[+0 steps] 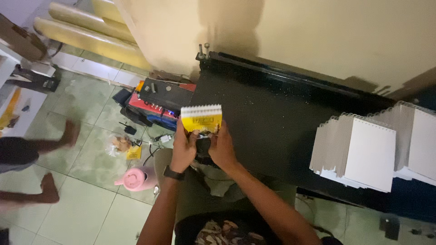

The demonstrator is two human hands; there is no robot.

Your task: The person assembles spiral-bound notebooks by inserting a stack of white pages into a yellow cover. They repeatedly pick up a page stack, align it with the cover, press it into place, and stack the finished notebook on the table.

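Yellow notepad (201,119) w/ white spiral edge, black table (272,118), white pad stacks (363,152), pink jug (135,178).

White spiral notepad stacks (359,152) sit on the black table (272,122); a pink jug (134,178) stands on the floor.

Pale green tiled floor (86,213), cream wall (318,31), black worktable (272,122), dim light, shadows on the wall
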